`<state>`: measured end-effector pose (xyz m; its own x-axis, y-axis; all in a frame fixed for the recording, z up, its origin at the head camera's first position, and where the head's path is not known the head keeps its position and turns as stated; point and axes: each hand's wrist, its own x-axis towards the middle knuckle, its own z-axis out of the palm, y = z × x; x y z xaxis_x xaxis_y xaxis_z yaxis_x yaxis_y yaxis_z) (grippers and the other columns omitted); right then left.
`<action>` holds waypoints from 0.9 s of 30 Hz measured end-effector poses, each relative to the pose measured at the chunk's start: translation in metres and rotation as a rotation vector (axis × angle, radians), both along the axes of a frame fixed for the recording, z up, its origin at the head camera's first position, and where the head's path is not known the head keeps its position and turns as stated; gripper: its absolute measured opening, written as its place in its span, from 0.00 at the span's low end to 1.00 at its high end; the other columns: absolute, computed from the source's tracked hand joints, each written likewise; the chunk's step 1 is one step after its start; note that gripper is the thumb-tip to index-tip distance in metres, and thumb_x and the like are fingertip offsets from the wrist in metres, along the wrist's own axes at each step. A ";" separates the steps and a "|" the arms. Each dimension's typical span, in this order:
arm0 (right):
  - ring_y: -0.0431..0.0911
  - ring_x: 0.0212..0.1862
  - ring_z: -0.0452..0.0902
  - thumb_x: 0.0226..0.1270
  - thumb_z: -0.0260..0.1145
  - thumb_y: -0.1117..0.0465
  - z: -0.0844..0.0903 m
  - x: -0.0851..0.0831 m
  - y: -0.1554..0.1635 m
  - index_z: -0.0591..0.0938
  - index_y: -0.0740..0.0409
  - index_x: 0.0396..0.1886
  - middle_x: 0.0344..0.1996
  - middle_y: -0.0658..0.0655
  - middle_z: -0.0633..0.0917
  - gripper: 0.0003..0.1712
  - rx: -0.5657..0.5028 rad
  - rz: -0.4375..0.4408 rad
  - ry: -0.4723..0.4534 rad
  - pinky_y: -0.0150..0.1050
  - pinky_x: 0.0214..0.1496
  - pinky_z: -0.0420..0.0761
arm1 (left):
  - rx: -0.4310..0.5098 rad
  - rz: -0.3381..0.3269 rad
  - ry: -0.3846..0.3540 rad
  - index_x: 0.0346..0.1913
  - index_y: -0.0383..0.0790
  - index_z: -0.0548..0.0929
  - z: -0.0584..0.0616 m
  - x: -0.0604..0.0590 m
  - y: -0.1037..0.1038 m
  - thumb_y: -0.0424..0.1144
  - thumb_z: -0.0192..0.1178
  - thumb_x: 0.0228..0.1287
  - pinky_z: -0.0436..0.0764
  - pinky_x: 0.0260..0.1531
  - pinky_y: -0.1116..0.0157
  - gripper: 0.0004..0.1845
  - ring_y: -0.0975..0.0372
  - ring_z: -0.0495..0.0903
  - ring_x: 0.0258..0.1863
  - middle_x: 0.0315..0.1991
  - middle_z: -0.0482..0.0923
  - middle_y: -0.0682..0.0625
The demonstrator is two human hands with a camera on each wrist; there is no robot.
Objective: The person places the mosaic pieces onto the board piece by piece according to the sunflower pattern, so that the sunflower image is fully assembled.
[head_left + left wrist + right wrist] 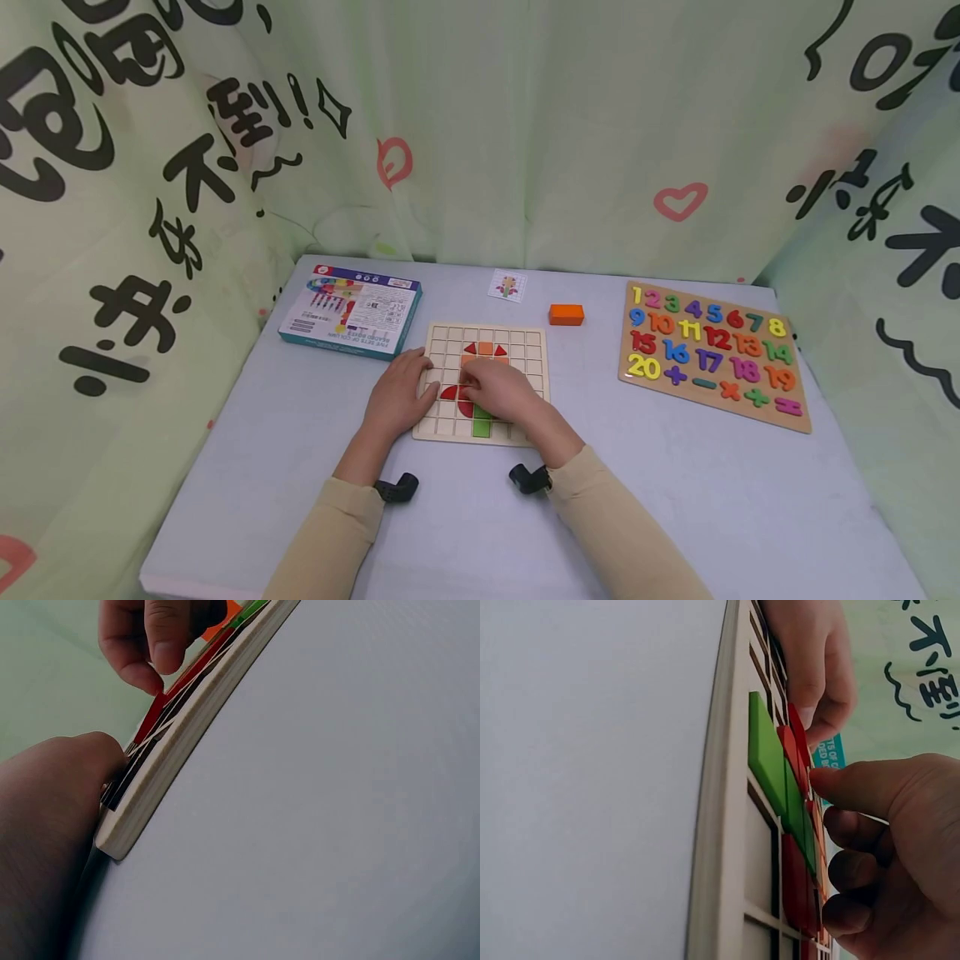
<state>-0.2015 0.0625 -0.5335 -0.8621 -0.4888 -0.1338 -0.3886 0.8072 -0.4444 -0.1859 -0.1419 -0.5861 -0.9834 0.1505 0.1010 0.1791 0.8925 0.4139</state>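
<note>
A square wooden grid board (pixel 442 427) lies on the table with flat coloured pieces set in its cells. My left hand (pixel 397 392) rests along the board's left edge, its thumb at the rim. Over the middle of the board, my right hand (pixel 501 390) pinches the end of a rounded red piece (pixel 798 735), which sits tilted above the grid; its other fingers are curled. Green pieces (pixel 482 427) fill cells near the bottom. Towards the top are an orange square (pixel 486 347) and red triangles (pixel 501 351). The right hand hides the pieces beneath it.
A flat toy box (pixel 348 312) lies at the back left. Behind the board are a small picture card (pixel 507 285) and an orange block (pixel 566 315). To the right lies a wooden number board (pixel 712 354). Printed curtains (pixel 480 125) hang around the white table (pixel 465 525).
</note>
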 end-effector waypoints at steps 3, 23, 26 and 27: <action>0.42 0.34 0.73 0.69 0.65 0.55 -0.003 -0.001 0.002 0.84 0.48 0.44 0.29 0.45 0.80 0.08 -0.006 -0.002 -0.001 0.34 0.36 0.75 | 0.002 0.000 -0.005 0.59 0.45 0.76 0.000 0.000 0.000 0.54 0.58 0.66 0.66 0.74 0.53 0.24 0.55 0.61 0.75 0.73 0.65 0.49; 0.42 0.32 0.74 0.65 0.67 0.48 0.001 0.001 -0.011 0.82 0.51 0.47 0.30 0.47 0.80 0.16 0.016 -0.007 0.013 0.34 0.31 0.75 | 0.000 -0.004 0.004 0.59 0.45 0.76 -0.001 -0.001 -0.001 0.54 0.58 0.66 0.67 0.73 0.52 0.24 0.54 0.62 0.74 0.72 0.65 0.48; 0.42 0.33 0.74 0.65 0.67 0.48 0.000 0.001 -0.012 0.83 0.50 0.49 0.32 0.47 0.82 0.16 0.027 0.009 0.032 0.34 0.32 0.76 | -0.001 -0.002 0.000 0.60 0.44 0.76 -0.001 -0.001 -0.001 0.54 0.58 0.66 0.67 0.73 0.52 0.24 0.54 0.62 0.74 0.73 0.65 0.48; 0.41 0.33 0.74 0.66 0.67 0.48 -0.001 0.001 -0.013 0.83 0.49 0.49 0.33 0.46 0.82 0.16 0.034 0.014 0.036 0.33 0.32 0.76 | -0.001 -0.002 -0.001 0.60 0.44 0.76 -0.001 -0.001 -0.001 0.54 0.59 0.66 0.67 0.73 0.53 0.24 0.54 0.62 0.74 0.73 0.65 0.48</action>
